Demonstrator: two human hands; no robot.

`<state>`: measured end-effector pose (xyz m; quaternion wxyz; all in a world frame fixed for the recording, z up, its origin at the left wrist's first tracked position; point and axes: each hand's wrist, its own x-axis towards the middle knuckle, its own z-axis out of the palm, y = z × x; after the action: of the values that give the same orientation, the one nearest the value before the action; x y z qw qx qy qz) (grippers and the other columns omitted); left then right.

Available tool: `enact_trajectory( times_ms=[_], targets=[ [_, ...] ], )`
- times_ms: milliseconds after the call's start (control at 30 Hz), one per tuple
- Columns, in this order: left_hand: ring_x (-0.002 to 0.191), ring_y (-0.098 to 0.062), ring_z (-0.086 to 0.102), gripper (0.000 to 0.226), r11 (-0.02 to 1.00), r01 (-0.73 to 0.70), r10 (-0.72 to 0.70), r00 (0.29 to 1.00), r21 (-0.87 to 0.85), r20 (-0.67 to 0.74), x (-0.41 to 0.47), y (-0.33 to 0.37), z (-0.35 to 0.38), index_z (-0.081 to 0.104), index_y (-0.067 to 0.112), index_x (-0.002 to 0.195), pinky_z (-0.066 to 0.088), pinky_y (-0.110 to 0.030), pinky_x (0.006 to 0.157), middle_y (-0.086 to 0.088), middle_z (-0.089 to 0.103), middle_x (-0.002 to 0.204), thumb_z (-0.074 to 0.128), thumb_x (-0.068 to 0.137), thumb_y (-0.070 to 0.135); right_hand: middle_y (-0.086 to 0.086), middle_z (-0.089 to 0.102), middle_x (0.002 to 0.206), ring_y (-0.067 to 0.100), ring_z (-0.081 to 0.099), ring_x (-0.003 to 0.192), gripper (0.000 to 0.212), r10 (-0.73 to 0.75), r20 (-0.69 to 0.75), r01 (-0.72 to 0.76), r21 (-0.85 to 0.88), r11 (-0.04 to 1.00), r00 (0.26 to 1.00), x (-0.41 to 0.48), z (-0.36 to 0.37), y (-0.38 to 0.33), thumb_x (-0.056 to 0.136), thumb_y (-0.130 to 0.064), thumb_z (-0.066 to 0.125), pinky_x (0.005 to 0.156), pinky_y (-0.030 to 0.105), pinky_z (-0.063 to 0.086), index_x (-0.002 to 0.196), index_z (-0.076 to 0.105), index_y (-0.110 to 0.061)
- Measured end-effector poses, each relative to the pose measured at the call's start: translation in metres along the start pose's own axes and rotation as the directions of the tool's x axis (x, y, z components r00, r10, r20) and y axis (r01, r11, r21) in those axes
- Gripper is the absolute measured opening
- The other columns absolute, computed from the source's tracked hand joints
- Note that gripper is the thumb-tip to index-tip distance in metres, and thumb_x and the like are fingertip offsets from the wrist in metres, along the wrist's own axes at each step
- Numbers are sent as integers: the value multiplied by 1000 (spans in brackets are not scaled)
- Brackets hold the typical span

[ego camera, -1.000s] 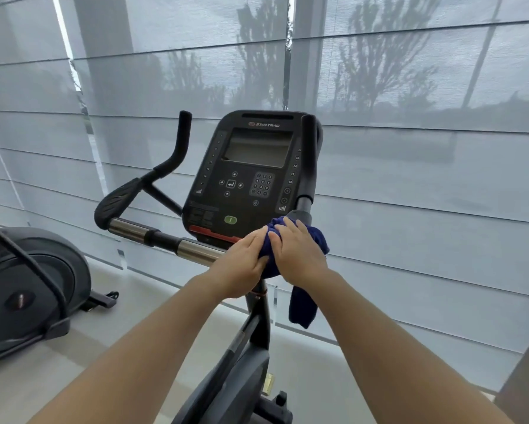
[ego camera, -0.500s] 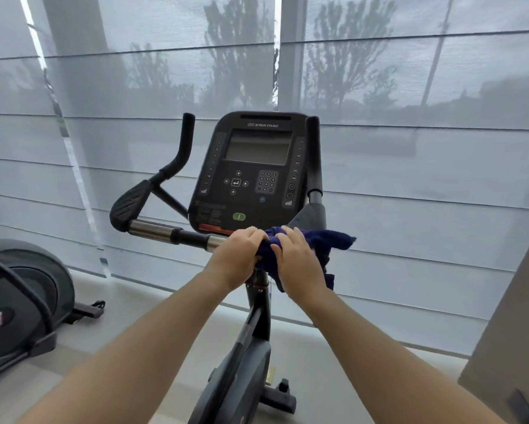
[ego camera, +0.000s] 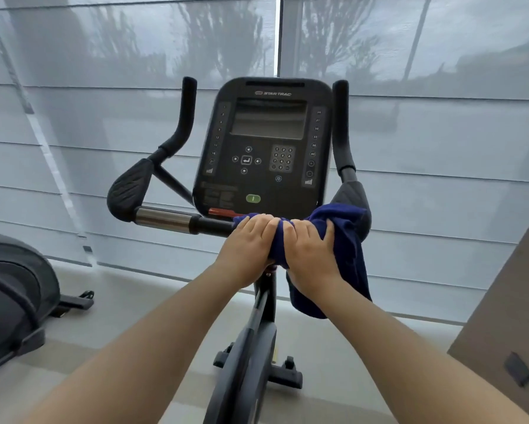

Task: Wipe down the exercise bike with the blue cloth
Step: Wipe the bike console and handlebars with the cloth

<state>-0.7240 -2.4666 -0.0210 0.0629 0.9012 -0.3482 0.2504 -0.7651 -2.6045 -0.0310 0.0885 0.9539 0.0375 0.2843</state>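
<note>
We have our left hand (ego camera: 247,242) and right hand (ego camera: 310,252) clamped on the blue cloth (ego camera: 345,240) around the Star Trac exercise bike's handlebar (ego camera: 177,220), console (ego camera: 267,145) seemingly unwiped.

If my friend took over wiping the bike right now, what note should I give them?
Left hand: grips the blue cloth on the handlebar.
Right hand: grips the cloth beside it; a loose end hangs down.
Done: cloth wraps the bar's middle, under the console; what's already wiped can't be told.
Left: probably side grips, console, frame.
</note>
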Motion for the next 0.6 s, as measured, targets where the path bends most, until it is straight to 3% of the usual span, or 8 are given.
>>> enact_trajectory(
  times_ms=[100, 233, 300, 367, 433, 600],
  targets=[
    [125, -23, 40, 58, 999, -45, 44, 999, 11, 2, 6, -7, 1, 33, 11, 133, 26, -33, 109, -6, 43, 135, 58, 85, 30, 7, 62, 83, 27, 61, 75, 44, 41, -129, -45, -28, 999, 991, 8, 1, -5, 57, -15, 75, 89, 58, 44, 96, 55, -9],
    [120, -23, 44, 58, 999, -34, 34, 998, 5, 62, 3, -32, -10, 33, 12, 131, 33, -33, 105, -6, 45, 133, 61, 84, 30, 4, 59, 73, 23, 58, 64, 49, -7, -121, 11, 33, 999, 993, 27, 1, -21, 49, -26, 84, 79, 46, 50, 87, 56, -12],
    [120, -23, 45, 59, 998, 63, -63, 994, 7, 89, -7, -54, -17, 33, 13, 132, 36, -33, 103, -5, 46, 133, 63, 84, 29, 3, 60, 79, 21, 58, 68, 47, -94, -80, 102, 107, 989, 992, 46, -2, -42, 55, -26, 83, 72, 37, 49, 91, 55, -13],
    [121, -22, 45, 57, 980, 195, -199, 974, 46, 106, -16, -68, -20, 32, 16, 133, 37, -33, 104, -4, 46, 135, 62, 85, 24, 5, 59, 96, 23, 58, 83, 37, -177, -39, 181, 209, 961, 983, 59, -4, -60, 75, -20, 71, 77, 34, 45, 105, 50, -12],
    [123, -21, 43, 56, 965, 240, -252, 960, 102, 124, -16, -72, -19, 31, 16, 134, 34, -32, 106, -3, 45, 135, 60, 85, 19, 7, 58, 104, 23, 56, 90, 31, -206, -47, 211, 265, 941, 977, 66, -4, -67, 84, -16, 60, 80, 33, 43, 111, 46, -11],
    [122, -21, 43, 53, 947, 296, -309, 945, 124, 106, -12, -61, -10, 34, 16, 133, 31, -31, 107, -5, 46, 133, 57, 86, 16, 6, 56, 110, 22, 54, 95, 48, -266, -12, 255, 333, 908, 964, 61, -4, -52, 79, -28, 68, 82, 32, 40, 117, 43, -12]
  ],
)
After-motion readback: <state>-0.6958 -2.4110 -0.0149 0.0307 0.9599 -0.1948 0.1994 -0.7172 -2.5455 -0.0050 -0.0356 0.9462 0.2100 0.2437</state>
